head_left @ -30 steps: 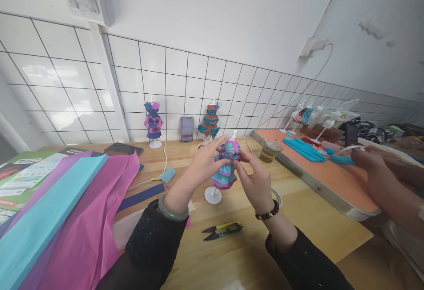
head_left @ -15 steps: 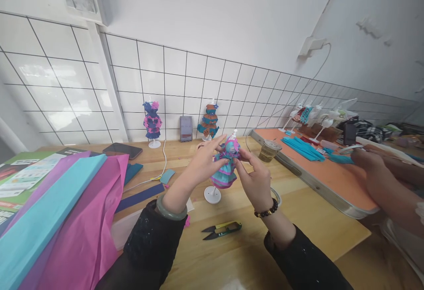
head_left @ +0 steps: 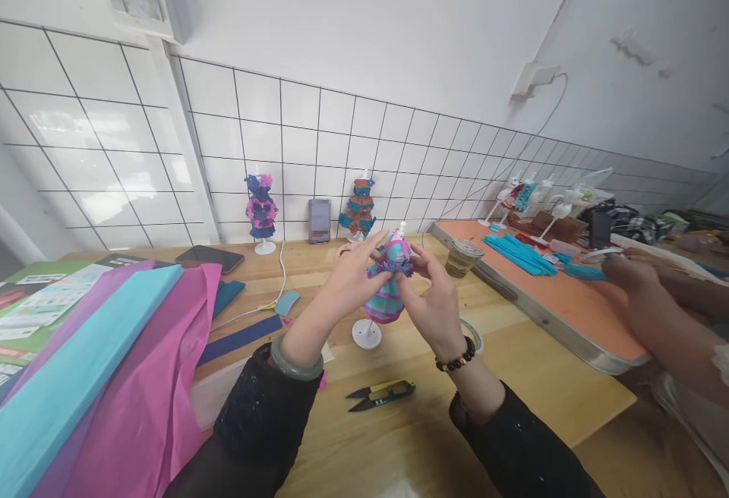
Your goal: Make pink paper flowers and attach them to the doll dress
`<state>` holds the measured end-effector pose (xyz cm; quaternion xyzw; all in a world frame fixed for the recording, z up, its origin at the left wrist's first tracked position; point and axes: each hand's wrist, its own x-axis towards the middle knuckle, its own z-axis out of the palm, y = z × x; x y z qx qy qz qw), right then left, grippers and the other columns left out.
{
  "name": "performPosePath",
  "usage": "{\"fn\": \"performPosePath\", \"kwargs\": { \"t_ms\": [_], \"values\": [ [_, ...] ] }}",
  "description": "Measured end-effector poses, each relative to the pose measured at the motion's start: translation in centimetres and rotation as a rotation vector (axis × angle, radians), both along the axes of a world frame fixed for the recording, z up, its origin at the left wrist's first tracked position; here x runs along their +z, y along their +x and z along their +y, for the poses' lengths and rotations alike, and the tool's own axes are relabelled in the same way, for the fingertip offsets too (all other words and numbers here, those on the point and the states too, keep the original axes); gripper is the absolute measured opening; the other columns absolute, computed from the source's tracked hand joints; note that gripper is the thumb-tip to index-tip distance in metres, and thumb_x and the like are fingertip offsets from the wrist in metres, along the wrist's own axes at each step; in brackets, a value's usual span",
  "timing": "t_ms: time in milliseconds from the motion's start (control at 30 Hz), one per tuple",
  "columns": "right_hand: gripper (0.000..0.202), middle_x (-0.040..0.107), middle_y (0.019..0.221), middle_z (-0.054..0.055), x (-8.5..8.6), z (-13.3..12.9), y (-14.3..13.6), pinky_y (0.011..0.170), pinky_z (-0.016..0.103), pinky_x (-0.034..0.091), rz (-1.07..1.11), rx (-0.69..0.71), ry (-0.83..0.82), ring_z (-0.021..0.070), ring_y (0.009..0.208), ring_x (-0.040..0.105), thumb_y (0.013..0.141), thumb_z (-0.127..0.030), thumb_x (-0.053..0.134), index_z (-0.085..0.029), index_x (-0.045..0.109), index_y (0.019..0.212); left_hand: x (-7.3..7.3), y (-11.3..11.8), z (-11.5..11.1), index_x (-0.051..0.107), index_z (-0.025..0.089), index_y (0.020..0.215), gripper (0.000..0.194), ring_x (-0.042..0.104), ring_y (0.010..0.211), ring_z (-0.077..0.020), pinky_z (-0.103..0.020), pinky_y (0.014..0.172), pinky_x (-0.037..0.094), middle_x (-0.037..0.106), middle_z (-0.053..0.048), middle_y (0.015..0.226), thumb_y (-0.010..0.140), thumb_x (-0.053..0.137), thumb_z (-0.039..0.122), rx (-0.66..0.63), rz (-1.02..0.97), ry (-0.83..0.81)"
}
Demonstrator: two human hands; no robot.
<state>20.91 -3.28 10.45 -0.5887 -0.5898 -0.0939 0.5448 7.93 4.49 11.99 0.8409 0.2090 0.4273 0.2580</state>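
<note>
A miniature dress form (head_left: 386, 302) in a turquoise and pink ruffled dress stands on a round white base (head_left: 366, 334) in front of me. From its left side my left hand (head_left: 354, 274) grips the waist of the dress, thumb at the front. My right hand (head_left: 433, 297) pinches the waist ruffle from the right with thumb and fingers. Part of the bodice and the back of the form are hidden by my fingers. Below the base, yellow-handled thread snips (head_left: 381, 395) lie on the wooden table (head_left: 319, 437).
Coloured paper sheets (head_left: 130, 376) cover the left. Behind stand two dressed forms, one navy and pink (head_left: 262, 208), one brown and teal (head_left: 360, 206), with a phone (head_left: 320, 220) between. A cup (head_left: 462, 259) sits right, beside an orange board (head_left: 561, 304), where another person's hand (head_left: 629, 278) holds scissors.
My right hand has shifted slightly left and inward at the waist of the dress. The dress form has turned or tilted a little; my left hand stays nearly in place.
</note>
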Motion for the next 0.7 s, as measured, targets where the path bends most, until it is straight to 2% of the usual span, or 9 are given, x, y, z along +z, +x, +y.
{"fn": "performPosePath", "kwargs": {
  "t_ms": [267, 533, 700],
  "values": [
    [0.037, 0.064, 0.102, 0.010, -0.16, 0.25, 0.11, 0.082, 0.040, 0.048, 0.113, -0.020, -0.032, 0.0203, 0.093, 0.060, 0.081, -0.025, 0.052, -0.018, 0.050, 0.117, 0.06, 0.02, -0.18, 0.036, 0.027, 0.132, 0.062, 0.053, 0.099, -0.0174, -0.036, 0.096, 0.034, 0.061, -0.002, 0.100, 0.074, 0.057, 0.019, 0.022, 0.010, 0.015],
    [0.036, 0.062, 0.106, 0.011, -0.37, 0.45, 0.21, 0.086, 0.040, 0.047, 0.123, 0.005, -0.030, 0.0197, 0.097, 0.058, 0.082, -0.019, 0.047, -0.018, 0.049, 0.118, -0.05, 0.05, 0.03, 0.038, 0.026, 0.131, 0.062, 0.053, 0.099, -0.0182, -0.038, 0.096, 0.033, 0.061, -0.002, 0.097, 0.073, 0.058, 0.019, 0.022, 0.007, 0.017],
    [0.036, 0.062, 0.106, 0.009, -0.08, 0.32, -0.18, 0.085, 0.039, 0.046, 0.104, 0.011, -0.009, 0.0200, 0.098, 0.057, 0.081, -0.021, 0.050, -0.020, 0.050, 0.116, -0.20, 0.08, 0.18, 0.038, 0.026, 0.131, 0.062, 0.052, 0.101, -0.0184, -0.038, 0.096, 0.033, 0.061, -0.002, 0.096, 0.073, 0.058, 0.019, 0.035, 0.008, 0.017]
  ]
}}
